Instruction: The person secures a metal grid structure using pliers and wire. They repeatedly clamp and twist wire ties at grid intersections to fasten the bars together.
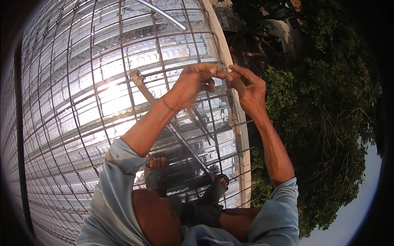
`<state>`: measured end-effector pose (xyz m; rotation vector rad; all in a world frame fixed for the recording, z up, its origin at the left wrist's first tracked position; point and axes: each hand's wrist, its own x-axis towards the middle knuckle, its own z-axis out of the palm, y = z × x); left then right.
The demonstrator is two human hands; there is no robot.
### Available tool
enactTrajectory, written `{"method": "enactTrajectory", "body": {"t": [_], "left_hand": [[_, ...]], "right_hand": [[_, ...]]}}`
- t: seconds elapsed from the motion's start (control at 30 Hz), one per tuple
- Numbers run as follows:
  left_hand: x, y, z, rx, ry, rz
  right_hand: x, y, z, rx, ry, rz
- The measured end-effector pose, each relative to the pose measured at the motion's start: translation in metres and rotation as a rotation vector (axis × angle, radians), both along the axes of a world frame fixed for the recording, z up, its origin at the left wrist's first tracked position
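Observation:
My left hand (196,82) and my right hand (246,87) meet fingertip to fingertip over a crossing of the rusty rebar mesh (82,102) near its right edge. Both pinch a thin piece of tie wire (223,76) between thumb and fingers. A long metal tool with a hooked head (138,78) lies on the mesh just left of my left wrist, its shaft running down towards my feet. My sandalled feet (158,172) stand on the bars below my hands.
Shiny corrugated metal decking (61,82) lies under the mesh and glares with sunlight. A concrete edge (242,135) borders the mesh on the right, with a drop to green bushes (328,123) beyond. A loose steel bar (164,14) lies at the top.

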<state>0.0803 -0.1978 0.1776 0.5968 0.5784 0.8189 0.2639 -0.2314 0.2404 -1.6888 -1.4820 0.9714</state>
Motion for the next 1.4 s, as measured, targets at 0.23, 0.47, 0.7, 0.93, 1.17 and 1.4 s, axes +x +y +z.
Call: {"method": "enactTrajectory", "body": {"t": [0.23, 0.47, 0.7, 0.93, 1.17, 1.4], "left_hand": [[-0.003, 0.009, -0.013, 0.324, 0.223, 0.091], [-0.002, 0.004, -0.001, 0.357, 0.32, 0.037], [0.005, 0.0, -0.003, 0.285, 0.256, 0.014], [0.013, -0.015, 0.014, 0.374, 0.425, 0.088], [0.023, -0.017, 0.013, 0.031, 0.447, 0.191], [-0.005, 0.003, 0.001, 0.133, 0.342, -0.06]], "right_hand": [[0.016, 0.007, -0.002, -0.072, -0.086, 0.009], [0.012, 0.008, 0.009, -0.216, 0.047, 0.068], [0.007, 0.005, 0.021, 0.077, -0.259, 0.097], [0.008, 0.002, 0.005, 0.501, -0.62, 0.181], [-0.001, 0.004, -0.008, 0.847, -0.998, 0.47], [0.012, -0.001, -0.004, 0.62, -0.779, 0.462]]}}
